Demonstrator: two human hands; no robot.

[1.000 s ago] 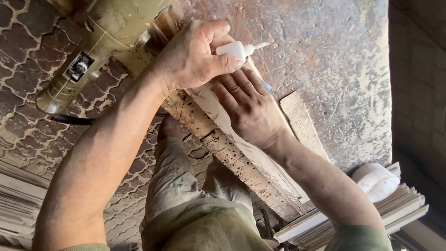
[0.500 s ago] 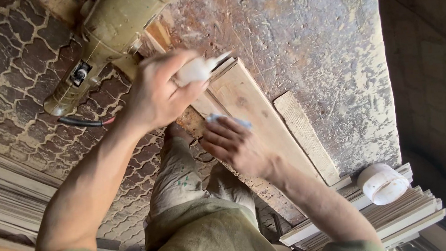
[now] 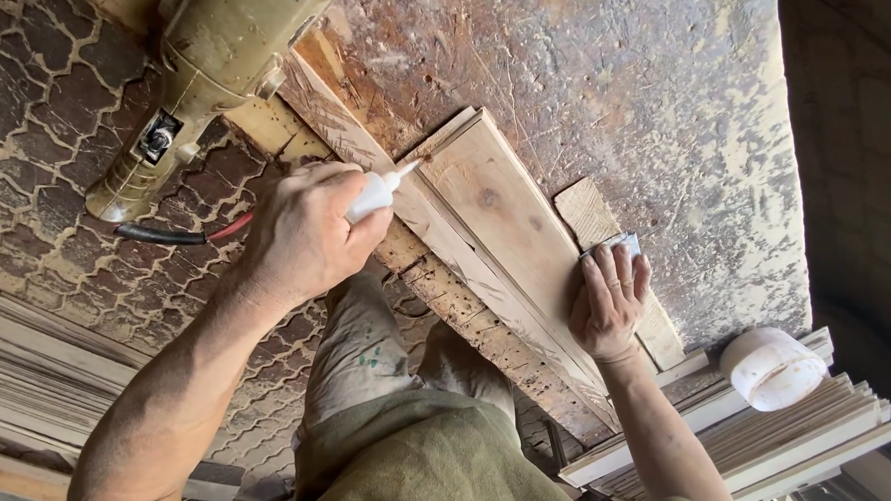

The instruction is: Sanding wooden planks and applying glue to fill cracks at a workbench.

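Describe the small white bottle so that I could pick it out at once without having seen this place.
Find the worn, rusty workbench and the long pale plank lying slantwise on it. At the plank's upper end the left hand grips a small white squeeze bottle, its thin nozzle touching the wood. Unlike the bigger white tub on the slats, it is slim, pointed and held.

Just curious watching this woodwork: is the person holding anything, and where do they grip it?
The left hand grips a small white glue bottle around its body, nozzle on the wooden board. The right hand presses a small grey pad under its fingertips.
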